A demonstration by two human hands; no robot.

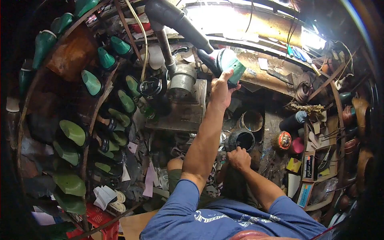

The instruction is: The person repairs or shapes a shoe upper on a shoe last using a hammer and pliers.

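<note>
My left hand (221, 91) is stretched forward and closed around a green shoe last (235, 67) with a dark shoe upper (209, 63) on it. The last sits at the lower end of a thick dark pipe (176, 20); whether it rests on the pipe cannot be told. My right hand (240, 159) is low, near my knee, its fingers curled beside a dark pot (242, 140). What those fingers hold, if anything, is hidden. Behind the pot stands another open can (252, 121).
Racks on the left carry several green shoe lasts (73, 133). A metal stand (183, 80) sits on a block ahead. A knife (279, 76) lies on the cluttered bench. To the right are a round tin (284, 140), a dark bottle (292, 121) and small boxes (308, 166).
</note>
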